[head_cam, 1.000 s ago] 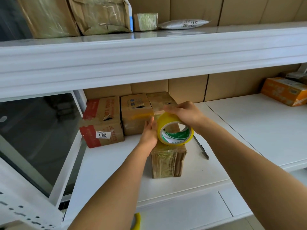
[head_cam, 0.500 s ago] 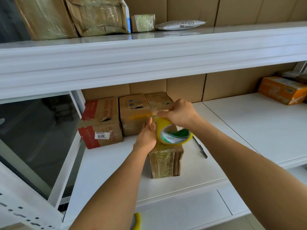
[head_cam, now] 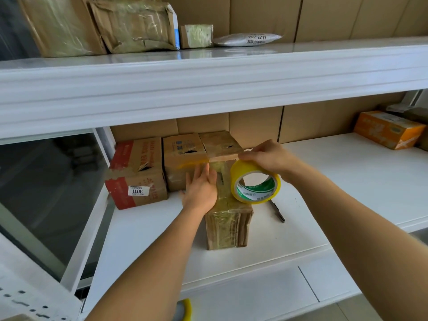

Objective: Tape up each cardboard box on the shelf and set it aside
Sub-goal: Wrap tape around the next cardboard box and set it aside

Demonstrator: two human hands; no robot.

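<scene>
The cardboard box (head_cam: pixel 228 224), wrapped in glossy tape, stands near the front edge of the white shelf (head_cam: pixel 289 230). The left hand (head_cam: pixel 201 190) lies flat on its top, fingers (head_cam: pixel 201 172) straight and together. The right hand (head_cam: pixel 268 158) grips the yellow tape roll (head_cam: pixel 256 183) from above, fingers curled over its rim, the roll resting on the box's right top edge. A dark pen-like tool (head_cam: pixel 276 210) lies just right. Three taped boxes (head_cam: pixel 180 163) sit behind, an orange box (head_cam: pixel 389 129) far right.
</scene>
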